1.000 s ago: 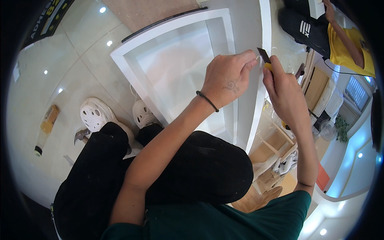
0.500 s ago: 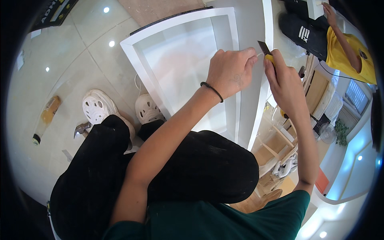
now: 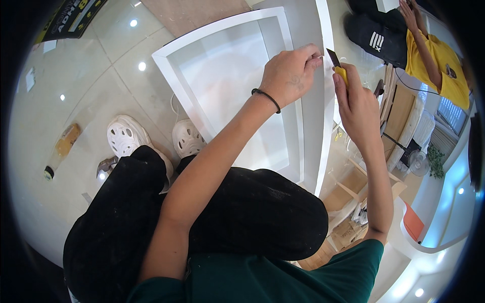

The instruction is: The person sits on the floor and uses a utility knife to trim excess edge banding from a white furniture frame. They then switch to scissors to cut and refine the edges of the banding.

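Observation:
My right hand is wrapped around the yellow handle of a utility knife, its dark blade out and pointing up and to the left. Across from it, my left hand is closed in a pinch on a thin white strand, of which only a short end shows. The blade and the strand's end are a small gap apart. Both hands are above the right side of a white framed box with a recessed white panel, beside its tall white edge.
White clogs are on my feet, with a hammer beside one. A bottle of amber liquid lies on the tiles. A thin cord runs by the box. At upper right, another person in a yellow shirt works. A fan stands at right.
The strand that stretched toward the knife now shows as a short end at my left fingers. My left hand has moved slightly up and left, and the knife has tilted more upright.

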Demonstrator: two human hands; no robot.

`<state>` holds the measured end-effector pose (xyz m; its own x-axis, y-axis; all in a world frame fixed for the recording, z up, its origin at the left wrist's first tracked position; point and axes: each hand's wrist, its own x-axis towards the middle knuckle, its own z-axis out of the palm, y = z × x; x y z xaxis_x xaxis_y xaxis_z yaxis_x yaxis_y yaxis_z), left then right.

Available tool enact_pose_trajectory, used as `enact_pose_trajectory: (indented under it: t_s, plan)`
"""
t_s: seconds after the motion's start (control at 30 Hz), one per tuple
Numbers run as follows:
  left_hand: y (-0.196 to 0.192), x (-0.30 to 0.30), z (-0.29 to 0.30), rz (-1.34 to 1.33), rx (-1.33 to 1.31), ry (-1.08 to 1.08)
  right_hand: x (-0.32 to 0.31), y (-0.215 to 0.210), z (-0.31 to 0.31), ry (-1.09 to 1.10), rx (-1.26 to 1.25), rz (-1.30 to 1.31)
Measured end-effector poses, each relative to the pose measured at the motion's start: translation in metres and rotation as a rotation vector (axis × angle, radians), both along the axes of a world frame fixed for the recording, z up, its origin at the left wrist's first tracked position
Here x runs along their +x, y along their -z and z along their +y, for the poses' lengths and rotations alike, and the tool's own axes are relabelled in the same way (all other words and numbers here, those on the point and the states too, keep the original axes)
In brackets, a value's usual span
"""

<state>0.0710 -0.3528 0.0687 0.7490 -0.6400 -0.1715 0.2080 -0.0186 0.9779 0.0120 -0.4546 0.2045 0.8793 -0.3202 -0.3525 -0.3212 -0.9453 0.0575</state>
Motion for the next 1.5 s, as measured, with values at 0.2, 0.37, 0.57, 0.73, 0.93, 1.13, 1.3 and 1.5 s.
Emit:
enact_pose_trajectory:
  t_s: [0.2,0.37,0.57,0.73,0.93,1.13,1.3,1.5]
  plan:
    - [-0.015,-0.021,-0.004,0.317,-0.174,-0.226,0.002,0.004,-0.005,0.005,0.008,0.005]
    - [-0.018,-0.027,-0.005,0.316,-0.155,-0.265,0.0,0.007,-0.004,0.06,0.065,-0.038]
    - [-0.014,-0.027,-0.008,0.277,-0.145,-0.276,0.0,0.006,-0.006,0.027,0.083,0.002]
    - [-0.008,-0.026,-0.012,0.176,-0.056,-0.27,0.002,0.008,-0.006,-0.058,0.006,0.018]
    - [-0.008,-0.025,-0.008,0.108,0.028,-0.225,0.005,0.002,0.001,-0.079,-0.098,0.117]
    - [-0.008,-0.026,-0.005,0.07,0.049,-0.202,0.011,-0.002,0.002,-0.087,-0.122,0.198]
    - [-0.007,-0.028,-0.005,0.042,0.034,-0.212,0.017,-0.005,-0.001,-0.006,-0.029,0.26]
    - [-0.009,-0.028,-0.004,0.042,0.032,-0.222,0.022,-0.006,-0.001,0.042,0.046,0.287]
